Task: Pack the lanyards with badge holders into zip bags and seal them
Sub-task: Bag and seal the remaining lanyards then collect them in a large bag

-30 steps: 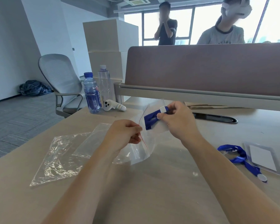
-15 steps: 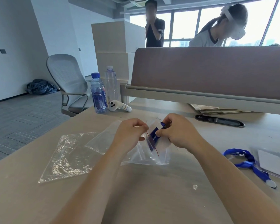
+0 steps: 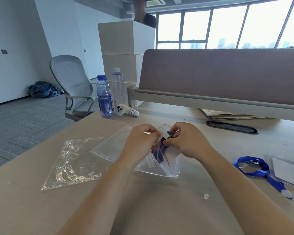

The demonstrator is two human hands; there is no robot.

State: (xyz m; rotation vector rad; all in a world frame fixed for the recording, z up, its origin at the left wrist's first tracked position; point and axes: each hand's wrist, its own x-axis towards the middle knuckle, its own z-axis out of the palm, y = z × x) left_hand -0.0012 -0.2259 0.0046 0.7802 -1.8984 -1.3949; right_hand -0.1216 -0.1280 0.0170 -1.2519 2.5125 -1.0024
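Person's left hand pinched the mouth edge of the clear red-striped plastic zip bag, fingers curled. The right hand pinched the folded blue fabric lanyard with white badge holder, now partly down inside that bag; a second ago it was only at the mouth. Insertion looked nearly done, with sealing not yet started. Second blue lanyard lay right of the bag, spare clear bags left of it.

Left hand and right hand close together, fingers curled, pinching.

Bare forearms end in a bare left hand and right hand.
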